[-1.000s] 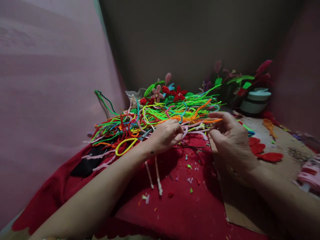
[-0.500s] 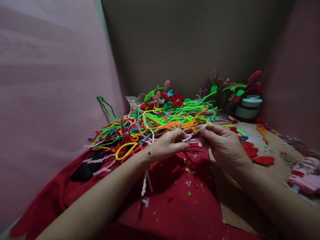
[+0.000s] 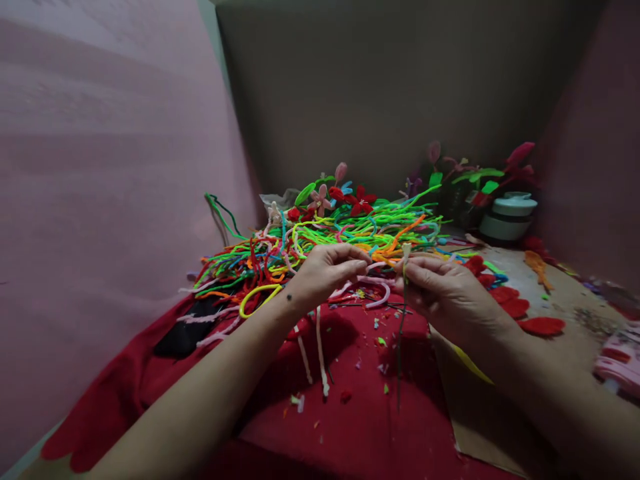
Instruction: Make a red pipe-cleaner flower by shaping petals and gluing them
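My right hand (image 3: 435,283) pinches a thin dark stem (image 3: 401,333) that hangs down, with a small pale yellow tip (image 3: 407,249) standing above the fingers. To its left, my left hand (image 3: 337,267) has its thumb and fingers curled around a pale pink fuzzy stem (image 3: 377,265), which runs between both hands. White fuzzy strands (image 3: 321,353) hang below my left wrist. Behind the hands spreads a large heap of colourful pipe cleaners (image 3: 350,233), mostly green, orange and red. A looped pink piece (image 3: 384,292) lies just under the hands.
Red cloth (image 3: 370,420) with scraps covers the front. Cardboard (image 3: 500,427) lies at the right, with red petals (image 3: 543,326) and a pink tool (image 3: 620,357). Farther back are a lidded jar (image 3: 507,217) and fuzzy flowers (image 3: 361,201). A black object (image 3: 185,330) is at left.
The pale-tipped stem in my right hand has swung upright, its dark length now hanging down. My left hand has shifted slightly left, and the view has turned a little left.
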Demonstrator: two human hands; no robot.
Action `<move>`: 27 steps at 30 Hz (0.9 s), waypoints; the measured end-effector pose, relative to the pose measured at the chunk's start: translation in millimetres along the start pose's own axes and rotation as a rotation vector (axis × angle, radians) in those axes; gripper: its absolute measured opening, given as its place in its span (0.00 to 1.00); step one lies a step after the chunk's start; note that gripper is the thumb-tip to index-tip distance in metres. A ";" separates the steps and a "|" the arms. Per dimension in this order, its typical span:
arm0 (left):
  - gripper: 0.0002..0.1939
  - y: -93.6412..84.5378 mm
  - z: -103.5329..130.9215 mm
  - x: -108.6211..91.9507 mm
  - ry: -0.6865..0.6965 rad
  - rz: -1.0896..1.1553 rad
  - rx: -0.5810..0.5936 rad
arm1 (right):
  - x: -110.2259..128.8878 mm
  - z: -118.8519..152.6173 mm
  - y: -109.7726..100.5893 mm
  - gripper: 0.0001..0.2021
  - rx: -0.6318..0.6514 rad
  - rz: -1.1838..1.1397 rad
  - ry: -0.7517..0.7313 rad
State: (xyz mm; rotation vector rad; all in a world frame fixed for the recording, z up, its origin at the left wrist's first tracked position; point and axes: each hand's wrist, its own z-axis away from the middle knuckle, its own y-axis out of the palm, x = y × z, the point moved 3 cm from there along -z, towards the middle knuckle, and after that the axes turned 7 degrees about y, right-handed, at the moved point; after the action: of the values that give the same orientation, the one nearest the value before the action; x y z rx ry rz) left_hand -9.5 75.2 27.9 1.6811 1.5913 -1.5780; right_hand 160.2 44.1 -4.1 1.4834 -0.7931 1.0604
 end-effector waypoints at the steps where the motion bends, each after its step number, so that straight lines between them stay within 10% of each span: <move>1: 0.09 3.8 2.0 -2.6 -0.021 0.102 0.010 | -2.7 1.0 2.0 0.08 0.021 0.002 0.020; 11: 0.04 25.0 12.9 -24.2 0.035 0.170 -0.033 | -10.4 7.5 12.2 0.13 0.033 0.025 0.114; 27: 0.04 10.7 4.9 -2.1 0.065 -0.108 -0.204 | -14.5 7.2 12.9 0.10 0.124 -0.080 0.239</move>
State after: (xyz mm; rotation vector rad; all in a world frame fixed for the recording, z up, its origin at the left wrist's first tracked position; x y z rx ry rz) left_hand -2.2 66.8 23.6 1.5767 1.8354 -1.3675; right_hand 144.4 33.8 -12.5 1.4457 -0.5033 1.2175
